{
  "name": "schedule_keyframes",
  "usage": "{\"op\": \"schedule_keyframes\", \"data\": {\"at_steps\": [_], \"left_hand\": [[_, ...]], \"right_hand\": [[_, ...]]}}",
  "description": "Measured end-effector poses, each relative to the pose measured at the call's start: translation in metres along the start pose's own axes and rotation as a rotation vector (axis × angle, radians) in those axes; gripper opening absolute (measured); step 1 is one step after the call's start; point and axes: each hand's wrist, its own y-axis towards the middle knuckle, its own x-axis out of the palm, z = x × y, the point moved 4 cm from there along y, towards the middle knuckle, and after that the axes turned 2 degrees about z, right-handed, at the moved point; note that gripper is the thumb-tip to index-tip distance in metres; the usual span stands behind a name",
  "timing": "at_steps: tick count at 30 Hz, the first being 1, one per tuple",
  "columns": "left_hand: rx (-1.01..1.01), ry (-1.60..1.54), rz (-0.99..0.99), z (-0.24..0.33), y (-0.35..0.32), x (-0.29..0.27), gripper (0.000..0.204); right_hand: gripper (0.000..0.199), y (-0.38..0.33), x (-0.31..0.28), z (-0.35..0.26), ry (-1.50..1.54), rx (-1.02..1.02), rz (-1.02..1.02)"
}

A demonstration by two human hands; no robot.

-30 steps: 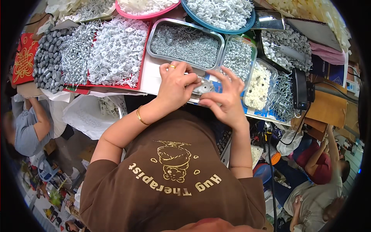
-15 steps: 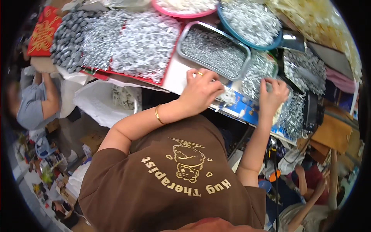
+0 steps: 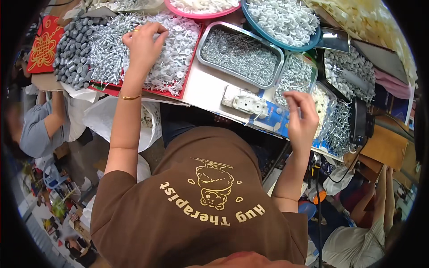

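Observation:
My left hand point(image 3: 145, 47) is over the boundary between a heap of small metal pins point(image 3: 107, 49) and a heap of white disc-headed parts point(image 3: 178, 53). Its fingers are bent and spread, with a gap between thumb and forefinger; I see nothing held. At the right, my right hand point(image 3: 304, 118) hovers with curved fingers apart, beside a tub of cream plastic pieces point(image 3: 319, 105). Between the hands, at the table's front edge, lies a white block with a holed white plastic piece point(image 3: 250, 105). Thin metal prongs stick out from its near side.
A metal tray point(image 3: 241, 56) of small screws sits behind the block. Grey cylindrical parts point(image 3: 73, 53) lie far left. A blue basin point(image 3: 281, 24) and a pink basin point(image 3: 203, 13) hold white parts. Loose metal pins point(image 3: 338, 129) lie right. Other people work at both sides.
My left hand has moved left from the white block to the heaps of parts. My right hand has shifted slightly lower and left, its fingers now pointing left. The holed white piece is now uncovered.

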Motion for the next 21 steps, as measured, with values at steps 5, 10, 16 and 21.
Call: {"op": "schedule_keyframes", "data": {"at_steps": [5,10,16,21], "left_hand": [[0.055,-0.032,0.083,0.009,0.001,-0.001,0.015],[0.109,-0.032,-0.014,0.011,0.004,-0.002,0.016],[0.063,-0.094,0.077,0.012,0.0,-0.008,0.011],[-0.081,-0.347,0.136,-0.004,-0.004,-0.009,0.008]], "right_hand": [[0.016,-0.022,0.033,-0.007,0.123,0.146,-0.086],[0.015,-0.024,0.038,0.0,0.103,0.185,-0.092],[0.017,-0.021,0.045,-0.024,-0.193,-0.287,-0.107],[0.018,-0.018,0.044,-0.021,-0.164,-0.183,-0.197]]}}
